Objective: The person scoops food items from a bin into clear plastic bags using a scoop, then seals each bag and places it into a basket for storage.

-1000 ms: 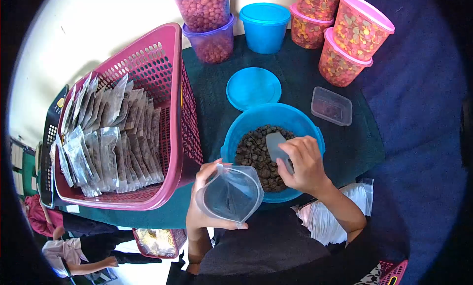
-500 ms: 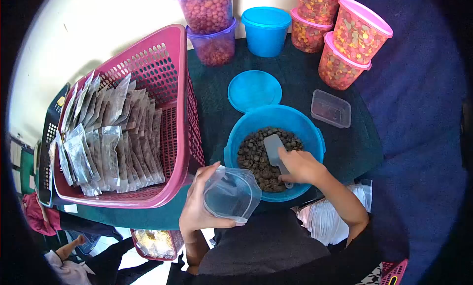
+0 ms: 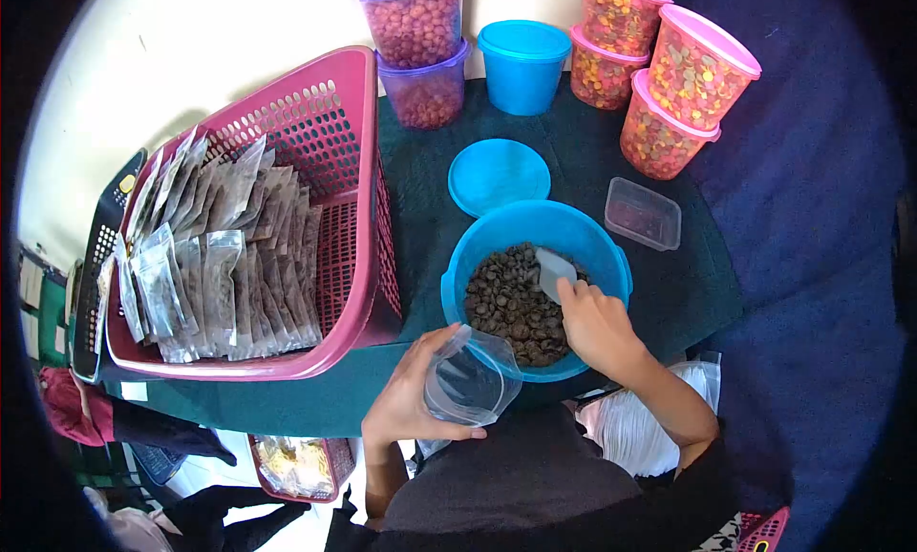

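Observation:
My left hand (image 3: 413, 392) is closed on the edges of a clear plastic pouch (image 3: 472, 380), whose mouth gapes open just beside the blue tub (image 3: 602, 242). My right hand (image 3: 602, 328) grips the handle of a pale translucent scoop (image 3: 554, 273) inside that tub. The scoop's blade is tilted against dark brown, coin-like pieces (image 3: 516, 308) that cover the tub's bottom. Most of the handle is hidden by my fingers. A round blue lid (image 3: 499, 175) lies flat behind the tub.
To the left stands a large pink basket (image 3: 366, 189) of filled pouches (image 3: 224, 285). Behind are purple-lidded tubs (image 3: 420, 84), a closed blue tub (image 3: 522, 79) and pink-lidded tubs (image 3: 702, 70). A clear shallow container (image 3: 642, 215) sits right. A stack of flat pouches (image 3: 635, 428) is near my right forearm.
My right hand has turned and shifted the scoop right and forward within the tub. My left hand has moved slightly right with the pouch. The view has shifted a little.

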`<state>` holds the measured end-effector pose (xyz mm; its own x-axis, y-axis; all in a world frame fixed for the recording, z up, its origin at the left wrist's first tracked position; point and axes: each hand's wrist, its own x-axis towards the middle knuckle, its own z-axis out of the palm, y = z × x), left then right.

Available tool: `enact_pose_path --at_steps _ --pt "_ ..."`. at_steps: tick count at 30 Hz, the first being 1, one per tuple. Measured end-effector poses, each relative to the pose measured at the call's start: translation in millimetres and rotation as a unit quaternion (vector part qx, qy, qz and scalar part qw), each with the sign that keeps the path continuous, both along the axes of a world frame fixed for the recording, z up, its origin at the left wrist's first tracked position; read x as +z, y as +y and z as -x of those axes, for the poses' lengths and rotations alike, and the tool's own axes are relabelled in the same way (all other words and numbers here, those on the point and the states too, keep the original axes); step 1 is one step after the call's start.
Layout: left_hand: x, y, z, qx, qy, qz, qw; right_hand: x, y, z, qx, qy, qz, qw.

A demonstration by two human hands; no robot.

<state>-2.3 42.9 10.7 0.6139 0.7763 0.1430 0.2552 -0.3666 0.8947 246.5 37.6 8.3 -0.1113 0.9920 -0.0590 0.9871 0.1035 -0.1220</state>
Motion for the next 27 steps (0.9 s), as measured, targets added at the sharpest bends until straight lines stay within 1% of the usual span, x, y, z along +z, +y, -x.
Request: enact_pose_path --at_steps 1,3,4,6,7,10,11,12,14,15,17,21,24,26,27 --pt "-0.3 -0.8 0.1 -0.003 0.004 0.005 1.000 4.0 -2.9 1.0 0.000 0.000 0.000 1.000" --pt "-0.1 -2.3 0.2 -0.001 0.014 -0.004 1.000 11.1 -7.8 2.3 0.010 -0.072 -0.074 0.995" --pt "0.0 -3.1 -0.1 0.001 0.023 -0.014 1.000 11.0 -7.5 1.2 0.009 -0.071 -0.073 0.995" --pt "-1.3 -4.7 -0.8 0.001 0.021 -0.016 1.000 10.5 -2.9 -2.9 0.033 -0.146 -0.145 0.978" --pt "-1.5 -5.1 -1.4 0.001 0.018 -0.019 1.000 5.6 2.8 -3.2 0.014 -0.131 -0.147 0.980" --pt "1.8 -7.6 -3.2 0.000 0.017 -0.003 1.000 -14.4 15.6 -7.1 0.011 -0.127 -0.173 0.977" --pt "1.2 -8.1 -3.4 0.000 0.018 -0.004 1.000 -14.8 16.5 -6.4 0.020 -0.100 -0.169 0.980" --pt "-0.5 -8.5 -3.6 0.001 0.011 -0.008 1.000 -14.9 15.7 -4.9 0.020 -0.099 -0.169 0.980" --pt "-1.7 -10.1 -5.0 0.000 0.003 -0.011 1.000 -13.8 12.4 -2.9 0.034 -0.030 -0.145 0.988" --pt "-1.6 -10.3 -6.4 0.001 0.004 -0.015 1.000 -11.6 10.3 -2.6 0.033 -0.030 -0.144 0.989" --pt "-1.1 -11.1 -7.8 0.002 0.004 -0.018 1.000 -5.3 5.9 -1.4 0.042 0.008 -0.162 0.986" --pt "-2.0 -12.3 -9.5 -0.002 0.010 -0.026 1.000 1.3 -0.6 2.7 0.057 0.014 -0.180 0.982" --pt "-1.3 -12.6 -9.5 -0.004 0.014 -0.027 1.000 4.2 -0.5 3.4 0.035 -0.001 -0.148 0.988" --pt "0.4 -12.6 -9.5 -0.007 0.011 -0.020 1.000 -5.3 5.1 1.6 0.013 -0.010 -0.200 0.980" --pt "1.3 -12.7 -9.8 -0.007 0.022 -0.026 0.999 -9.6 10.4 0.7 0.011 -0.010 -0.201 0.979"
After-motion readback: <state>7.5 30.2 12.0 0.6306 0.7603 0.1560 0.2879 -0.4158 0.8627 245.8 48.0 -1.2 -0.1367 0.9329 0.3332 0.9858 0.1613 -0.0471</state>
